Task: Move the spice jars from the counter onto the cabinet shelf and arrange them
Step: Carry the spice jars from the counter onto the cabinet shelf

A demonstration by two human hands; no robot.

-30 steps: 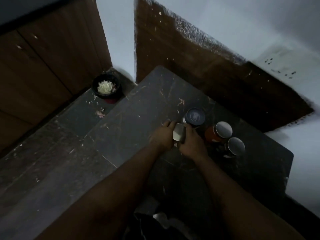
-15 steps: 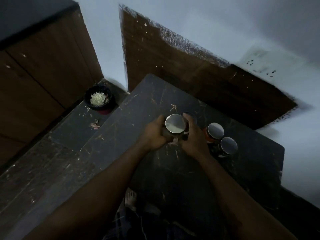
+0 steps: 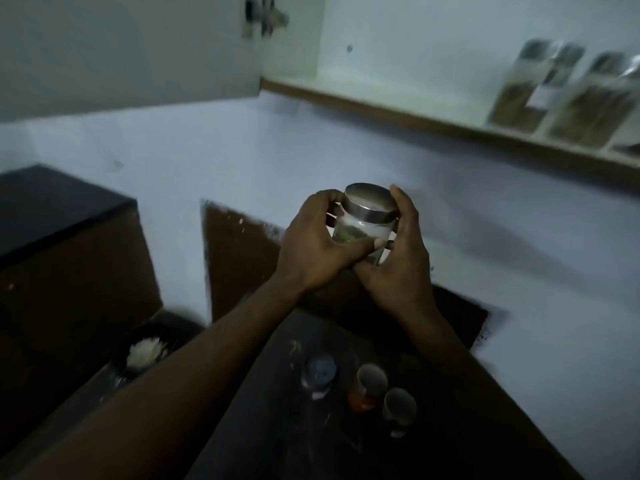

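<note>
A clear glass spice jar [image 3: 360, 227] with a steel lid and green contents is held up in the air between both hands. My left hand [image 3: 311, 251] grips its left side, thumb across the front. My right hand [image 3: 398, 258] wraps its right side. Three more jars stand on the dark counter [image 3: 263, 427] below: a clear one with a blue lid [image 3: 318, 374], a red-filled one [image 3: 367, 386] and a dark one [image 3: 398, 410]. The cabinet shelf [image 3: 398, 112] runs across the upper right, above the held jar.
Several clear packets of brown spices [image 3: 568, 95] lean on the right end of the shelf. An open cabinet door [image 3: 131, 46] hangs at the upper left. A black bowl with white bits [image 3: 145, 351] sits on the lower counter step at left.
Both hands have lifted the steel-lidded jar off the counter and raised it toward the shelf. My view has tilted up, bringing the shelf and the cabinet door into sight.
</note>
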